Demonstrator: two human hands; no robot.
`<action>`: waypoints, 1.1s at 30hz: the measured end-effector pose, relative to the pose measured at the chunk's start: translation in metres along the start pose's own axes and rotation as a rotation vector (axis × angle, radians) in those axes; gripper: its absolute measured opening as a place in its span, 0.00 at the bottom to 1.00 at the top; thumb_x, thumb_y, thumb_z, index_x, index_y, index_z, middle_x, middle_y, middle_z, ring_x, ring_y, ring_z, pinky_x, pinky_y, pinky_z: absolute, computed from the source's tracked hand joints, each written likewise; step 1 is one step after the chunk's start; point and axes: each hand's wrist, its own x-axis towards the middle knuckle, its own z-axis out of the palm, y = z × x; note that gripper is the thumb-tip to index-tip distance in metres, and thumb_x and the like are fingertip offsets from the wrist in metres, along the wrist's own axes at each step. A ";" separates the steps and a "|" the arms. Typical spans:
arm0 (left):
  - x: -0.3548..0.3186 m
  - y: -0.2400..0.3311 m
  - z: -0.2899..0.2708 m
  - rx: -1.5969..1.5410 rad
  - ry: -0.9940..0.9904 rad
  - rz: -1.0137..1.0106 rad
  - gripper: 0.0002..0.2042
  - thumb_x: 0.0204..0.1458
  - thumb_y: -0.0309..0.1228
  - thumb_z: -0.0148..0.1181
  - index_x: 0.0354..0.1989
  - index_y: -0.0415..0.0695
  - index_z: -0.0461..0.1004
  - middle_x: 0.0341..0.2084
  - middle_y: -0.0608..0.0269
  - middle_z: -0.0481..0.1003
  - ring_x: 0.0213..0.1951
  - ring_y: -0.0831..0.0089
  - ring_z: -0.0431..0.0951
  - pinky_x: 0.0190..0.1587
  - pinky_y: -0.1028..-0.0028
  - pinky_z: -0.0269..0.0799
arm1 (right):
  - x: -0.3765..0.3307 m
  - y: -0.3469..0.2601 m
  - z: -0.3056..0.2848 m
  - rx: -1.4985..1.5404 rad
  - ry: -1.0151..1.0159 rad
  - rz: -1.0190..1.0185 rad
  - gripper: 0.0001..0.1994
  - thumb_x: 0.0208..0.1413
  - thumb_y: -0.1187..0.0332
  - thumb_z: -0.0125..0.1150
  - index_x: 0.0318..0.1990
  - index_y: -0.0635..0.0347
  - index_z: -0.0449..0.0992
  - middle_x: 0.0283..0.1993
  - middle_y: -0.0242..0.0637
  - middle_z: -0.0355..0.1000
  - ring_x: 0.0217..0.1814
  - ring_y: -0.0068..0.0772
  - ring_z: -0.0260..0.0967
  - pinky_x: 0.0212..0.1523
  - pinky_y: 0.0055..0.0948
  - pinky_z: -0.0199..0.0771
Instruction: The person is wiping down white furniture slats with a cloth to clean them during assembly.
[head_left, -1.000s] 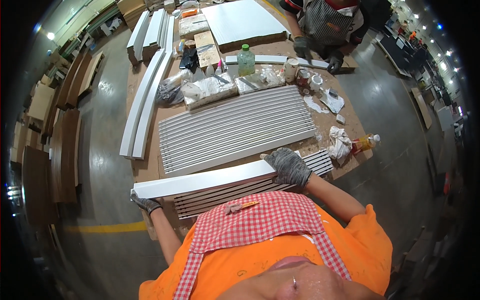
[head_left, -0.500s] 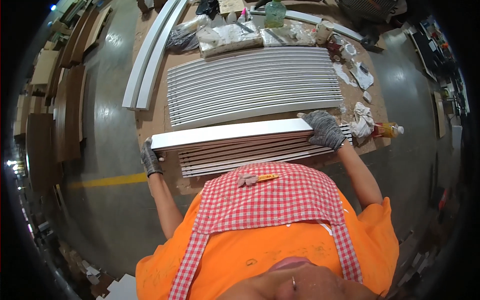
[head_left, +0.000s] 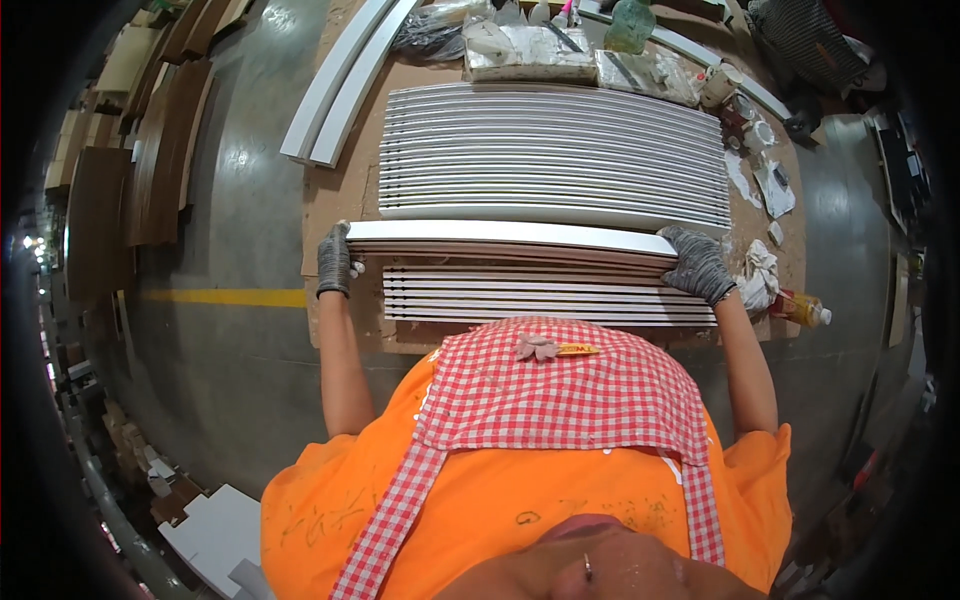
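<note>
Between my two grey-gloved hands is a bundle of long white strips (head_left: 510, 235), with reddish-brown edges showing below the top white face. My left hand (head_left: 335, 262) is closed around the bundle's left end. At the other end, my right hand (head_left: 698, 265) grips it, thumb on top. Just beyond the bundle lies a wide row of white strips (head_left: 555, 150), side by side with dark gaps between them. On the near side, a smaller row of white strips (head_left: 545, 297) lies close to my apron, with dark marks at its left ends.
A brown-topped table (head_left: 345, 200) carries everything. Two long white beams (head_left: 345, 85) lie at its far left. Wrapped packs (head_left: 530, 52) and a green bottle (head_left: 630, 28) stand at the back. A crumpled cloth (head_left: 760, 275) and a bottle of amber liquid (head_left: 800, 308) lie at right.
The whole view has shifted and turned slightly. Both hands have carried the bundle a little away from me, nearer the wide row, and more of the near row shows.
</note>
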 end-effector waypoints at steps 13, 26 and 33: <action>0.015 -0.007 0.013 0.284 -0.123 0.003 0.25 0.55 0.52 0.41 0.27 0.40 0.71 0.09 0.57 0.68 0.08 0.68 0.67 0.11 0.69 0.62 | 0.012 0.012 -0.011 0.142 -0.042 -0.010 0.27 0.30 0.63 0.66 0.46 0.58 0.75 0.44 0.46 0.74 0.47 0.47 0.71 0.49 0.37 0.71; 0.047 -0.009 0.027 0.363 -0.196 -0.146 0.30 0.58 0.54 0.36 0.27 0.34 0.68 0.10 0.51 0.67 0.08 0.63 0.67 0.10 0.66 0.62 | -0.013 0.008 0.007 0.096 0.168 0.101 0.29 0.31 0.62 0.68 0.49 0.52 0.74 0.47 0.39 0.66 0.53 0.42 0.63 0.55 0.36 0.67; 0.047 -0.011 0.028 0.386 -0.116 -0.139 0.31 0.56 0.59 0.40 0.20 0.38 0.67 0.08 0.53 0.65 0.08 0.62 0.67 0.09 0.65 0.61 | -0.017 0.011 0.036 0.049 0.329 0.389 0.32 0.29 0.60 0.71 0.50 0.49 0.72 0.50 0.41 0.65 0.56 0.44 0.60 0.62 0.40 0.55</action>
